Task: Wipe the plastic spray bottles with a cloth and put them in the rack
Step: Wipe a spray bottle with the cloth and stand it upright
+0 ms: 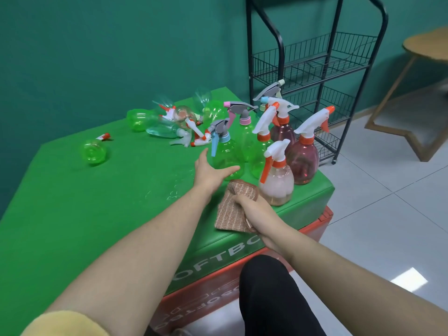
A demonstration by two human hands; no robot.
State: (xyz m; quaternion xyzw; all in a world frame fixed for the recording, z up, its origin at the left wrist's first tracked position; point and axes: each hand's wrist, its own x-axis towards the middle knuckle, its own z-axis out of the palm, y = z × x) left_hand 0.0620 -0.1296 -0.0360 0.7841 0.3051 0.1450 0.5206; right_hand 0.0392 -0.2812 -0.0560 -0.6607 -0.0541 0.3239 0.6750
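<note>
Several plastic spray bottles stand upright at the right end of the green soft box (97, 202). My left hand (211, 173) is spread open around the base of a green bottle with a grey and blue trigger head (224, 151), thumb and fingers on either side of it. My right hand (252, 209) grips a brown striped cloth (232, 212) just in front of a pale pink bottle (277, 183). A black wire rack (315, 66) stands behind the box, its visible baskets bare.
More bottles lie tipped over at the back of the box (167, 124), and one green bottle (94, 149) lies apart at the left. Two dark red bottles (303, 158) stand near the right edge. A wooden stool (417, 69) stands at the far right on the tiled floor.
</note>
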